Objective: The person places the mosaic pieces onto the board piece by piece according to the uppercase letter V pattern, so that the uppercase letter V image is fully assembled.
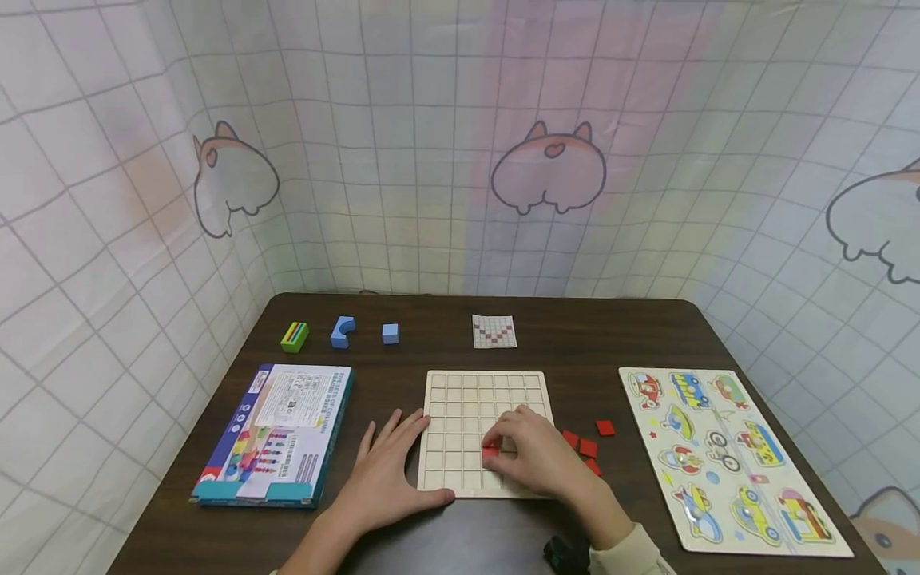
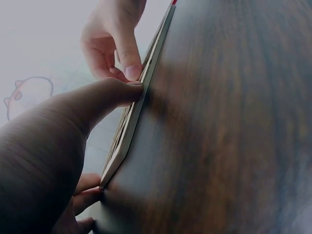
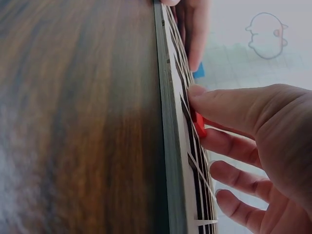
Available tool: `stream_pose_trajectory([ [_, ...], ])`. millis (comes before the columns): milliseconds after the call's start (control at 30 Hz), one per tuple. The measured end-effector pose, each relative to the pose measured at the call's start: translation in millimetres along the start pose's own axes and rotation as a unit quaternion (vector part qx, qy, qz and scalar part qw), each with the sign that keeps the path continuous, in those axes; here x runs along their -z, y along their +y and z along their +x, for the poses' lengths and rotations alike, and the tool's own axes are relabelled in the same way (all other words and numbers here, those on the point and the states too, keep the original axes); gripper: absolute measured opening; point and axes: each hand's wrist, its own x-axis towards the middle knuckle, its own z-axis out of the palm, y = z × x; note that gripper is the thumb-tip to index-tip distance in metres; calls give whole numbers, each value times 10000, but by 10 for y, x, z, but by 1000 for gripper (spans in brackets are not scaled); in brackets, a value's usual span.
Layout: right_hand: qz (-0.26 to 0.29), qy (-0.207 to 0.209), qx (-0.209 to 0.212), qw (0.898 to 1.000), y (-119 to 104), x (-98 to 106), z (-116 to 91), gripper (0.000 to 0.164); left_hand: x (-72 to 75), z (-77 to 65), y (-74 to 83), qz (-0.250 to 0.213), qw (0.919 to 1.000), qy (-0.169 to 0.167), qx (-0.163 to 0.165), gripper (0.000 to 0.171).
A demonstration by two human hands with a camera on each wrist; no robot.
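A pale wooden grid board with square cells lies on the dark table. My left hand rests at its left side, fingers spread along the edge and thumb on the front left corner. Over the middle of the board, my right hand pinches a red square tile between thumb and index finger. In the right wrist view the red tile sits right at the board's surface, the other fingers loosely bent. Several more red tiles lie on the table just right of the board, partly behind the right hand.
Behind the board lies a small card with a printed grid pattern. Blue blocks and a green striped block stand at the back left. A boxed toy set lies left, a vehicle picture puzzle right. A black object is near the right wrist.
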Motion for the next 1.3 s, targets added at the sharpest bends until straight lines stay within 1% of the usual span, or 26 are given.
stream_pose_trajectory([
  [167,-2,-15,57,10000,1,7,-7,8,-1,2,2,28,10000,-31,35,124],
  [400,106,-247,-63,9996,-9,12,-25,15,0,5,5,30,9999,-79,94,124],
  [533,139,-297,-77,9994,-22,23,-36,15,-2,5,8,8,9999,-72,83,124],
  [700,163,-295,-12,9994,-17,39,-55,18,-11,11,5,20,9999,-78,87,125],
  [800,113,-232,56,9997,3,51,-67,22,-9,16,4,-1,9999,-91,109,125],
  [933,136,-152,21,9998,44,65,-79,28,-3,20,7,-11,9998,-122,148,125],
  [1133,545,-113,-172,9983,100,122,-119,32,5,24,15,-27,9996,-173,211,126],
  [1300,858,-166,-265,9958,177,203,-171,29,6,31,15,12,9994,-208,265,127],
])
